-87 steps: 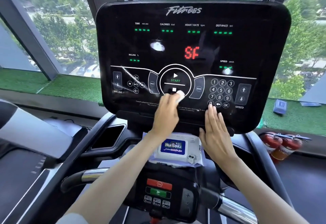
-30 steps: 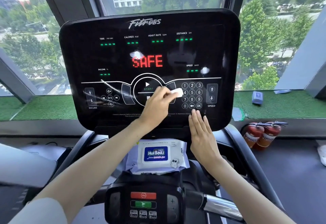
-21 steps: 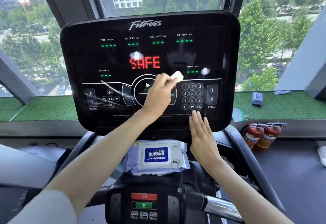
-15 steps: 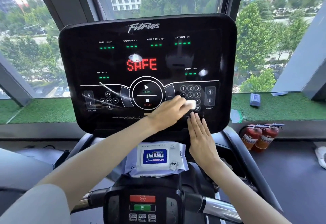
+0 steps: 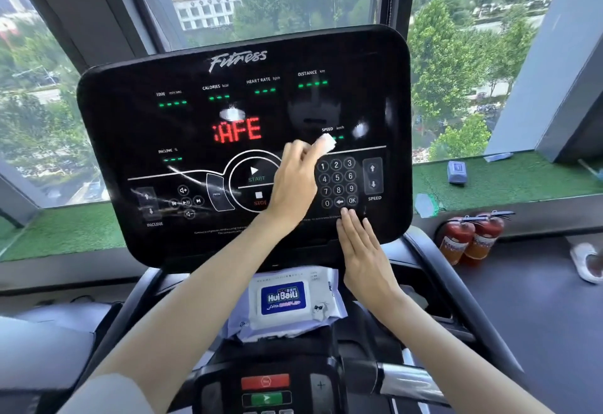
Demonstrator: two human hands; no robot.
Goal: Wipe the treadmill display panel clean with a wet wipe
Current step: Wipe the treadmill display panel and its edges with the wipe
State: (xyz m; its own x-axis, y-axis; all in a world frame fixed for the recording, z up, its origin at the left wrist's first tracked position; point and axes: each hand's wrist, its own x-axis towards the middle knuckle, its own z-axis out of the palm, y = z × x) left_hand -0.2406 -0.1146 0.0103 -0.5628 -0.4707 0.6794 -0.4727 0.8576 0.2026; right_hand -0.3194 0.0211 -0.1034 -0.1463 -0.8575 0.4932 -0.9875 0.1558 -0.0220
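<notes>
The black treadmill display panel [image 5: 195, 113] fills the middle of the head view, with red letters lit at its centre and a number keypad at the lower right. My left hand [image 5: 295, 185] holds a folded white wet wipe [image 5: 326, 144] against the panel, just above the keypad and under the SPEED label. My right hand [image 5: 362, 250] lies flat with straight fingers on the panel's lower edge, below the OK key. Wet streaks show on the panel's lower left, around the INCLINE buttons.
A pack of wet wipes [image 5: 287, 299] lies on the console tray below the panel. A lower control box with red and green buttons [image 5: 266, 390] sits nearest me. Two red fire extinguishers [image 5: 470, 237] stand at the right by the window ledge.
My left hand has swept the wipe up from the bottom of the keypad to just above it. My right hand has stayed flat on the panel's lower edge.
</notes>
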